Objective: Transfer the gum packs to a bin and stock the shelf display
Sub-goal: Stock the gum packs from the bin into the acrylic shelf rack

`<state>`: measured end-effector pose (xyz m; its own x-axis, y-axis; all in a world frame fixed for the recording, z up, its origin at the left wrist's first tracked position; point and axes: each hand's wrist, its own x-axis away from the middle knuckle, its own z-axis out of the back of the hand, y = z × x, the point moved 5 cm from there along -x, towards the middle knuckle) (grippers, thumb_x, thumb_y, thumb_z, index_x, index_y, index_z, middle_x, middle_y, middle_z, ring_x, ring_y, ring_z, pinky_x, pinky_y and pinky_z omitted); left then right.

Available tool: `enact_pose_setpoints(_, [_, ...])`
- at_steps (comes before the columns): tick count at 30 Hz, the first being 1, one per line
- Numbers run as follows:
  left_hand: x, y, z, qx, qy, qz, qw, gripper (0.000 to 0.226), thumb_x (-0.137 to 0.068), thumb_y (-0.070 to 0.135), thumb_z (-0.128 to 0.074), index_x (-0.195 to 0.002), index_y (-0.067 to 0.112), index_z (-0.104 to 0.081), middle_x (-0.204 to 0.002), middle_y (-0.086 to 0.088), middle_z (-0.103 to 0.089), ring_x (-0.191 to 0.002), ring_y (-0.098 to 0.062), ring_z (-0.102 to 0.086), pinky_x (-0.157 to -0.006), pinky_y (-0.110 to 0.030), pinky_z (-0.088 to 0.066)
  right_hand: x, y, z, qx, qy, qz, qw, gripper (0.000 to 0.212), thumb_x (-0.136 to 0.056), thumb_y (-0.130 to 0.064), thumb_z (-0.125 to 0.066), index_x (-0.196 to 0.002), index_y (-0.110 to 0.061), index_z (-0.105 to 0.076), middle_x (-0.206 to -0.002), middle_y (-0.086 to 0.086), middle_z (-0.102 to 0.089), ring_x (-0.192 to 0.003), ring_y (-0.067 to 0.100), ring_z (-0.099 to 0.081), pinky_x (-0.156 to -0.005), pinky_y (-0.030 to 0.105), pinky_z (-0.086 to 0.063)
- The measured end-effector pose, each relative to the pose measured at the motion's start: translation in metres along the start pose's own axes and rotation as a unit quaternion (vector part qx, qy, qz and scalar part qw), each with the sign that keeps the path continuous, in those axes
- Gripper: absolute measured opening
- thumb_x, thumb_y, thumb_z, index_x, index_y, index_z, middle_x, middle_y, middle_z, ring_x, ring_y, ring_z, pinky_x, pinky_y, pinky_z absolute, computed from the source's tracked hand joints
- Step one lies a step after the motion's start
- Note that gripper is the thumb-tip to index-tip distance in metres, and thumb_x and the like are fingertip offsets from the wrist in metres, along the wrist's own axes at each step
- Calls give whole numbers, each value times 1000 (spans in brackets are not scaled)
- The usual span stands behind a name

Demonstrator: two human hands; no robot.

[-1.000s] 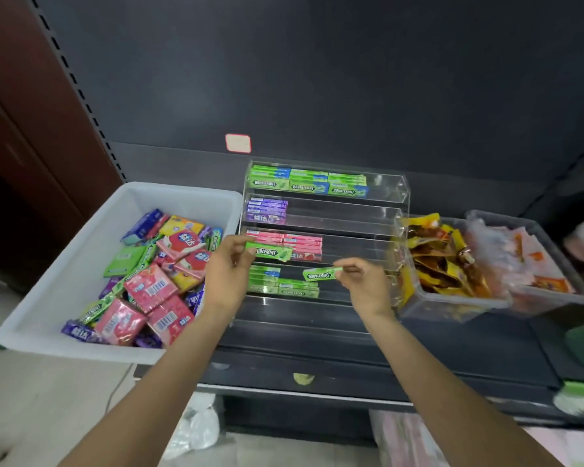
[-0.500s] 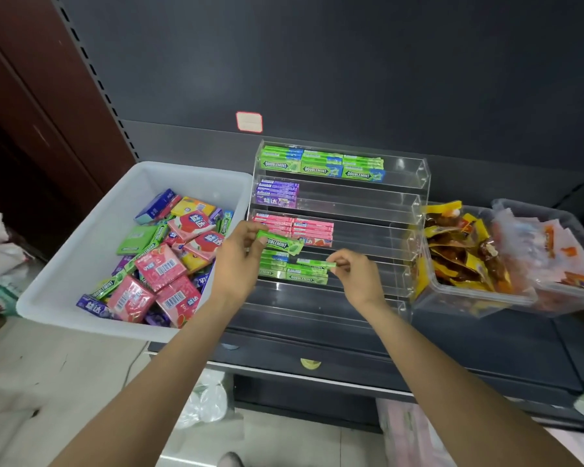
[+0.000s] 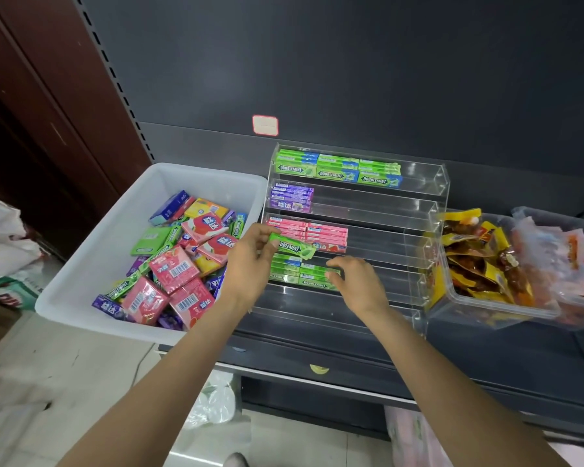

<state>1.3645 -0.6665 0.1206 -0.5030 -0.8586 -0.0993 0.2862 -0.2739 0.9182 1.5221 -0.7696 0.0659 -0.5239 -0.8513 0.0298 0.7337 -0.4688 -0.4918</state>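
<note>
My left hand (image 3: 250, 261) pinches a green gum pack (image 3: 292, 247) just above my right hand (image 3: 354, 281), whose fingers now press a second pack (image 3: 319, 272) onto the display (image 3: 418, 230) row, no longer held aloft.

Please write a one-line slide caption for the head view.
Left hand holds a green Doublemint pack while right hand sets another into the clear tiered display.
</note>
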Motion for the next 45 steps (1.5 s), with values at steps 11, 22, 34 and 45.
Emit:
enact_pose_setpoints(11, [1, -3, -44, -101, -99, -32, 989, 30, -94, 16, -53, -123, 22, -53, -99, 2, -68, -94, -16, -63, -83, -31, -52, 16, 11, 39, -251, 84, -25, 964, 17, -84, -11, -67, -100, -15, -71, -90, -10, -66, -78, -2, -59, -69, 5, -43])
enact_pose_setpoints(22, [15, -42, -56, -515, -228, -134, 816, 61, -92, 32, -47, -147, 34, -19, -154, 4, -21, -140, -20, -22, -113, -41, -24, 17, 40, 26, -106, 141, -85, 981, 18, -84, -6, -67, -101, -11, -72, -102, 5, -69, -83, 12, -62, -73, 9, -40])
enact_pose_setpoints(34, [16, -36, -55, -508, -246, -113, 818, 63, -92, 31, -50, -147, 33, -20, -155, 4, -20, -141, -20, -21, -112, -46, -24, 13, 20, 5, -42, 113, -86, 989, 27, -92, -9, -56, -117, -15, -65, -115, 7, -67, -99, 22, -65, -87, 32, -54])
enact_pose_setpoints(45, [15, -34, -56, -504, -227, -110, 826, 61, -90, 35, -51, -145, 32, -26, -153, 5, -26, -140, -19, -25, -115, -43, -20, 16, -1, -9, 15, 7, -46, 999, 49, -95, -38, -49, -137, -13, -46, -126, 5, -44, -108, 20, -56, -84, 32, -50])
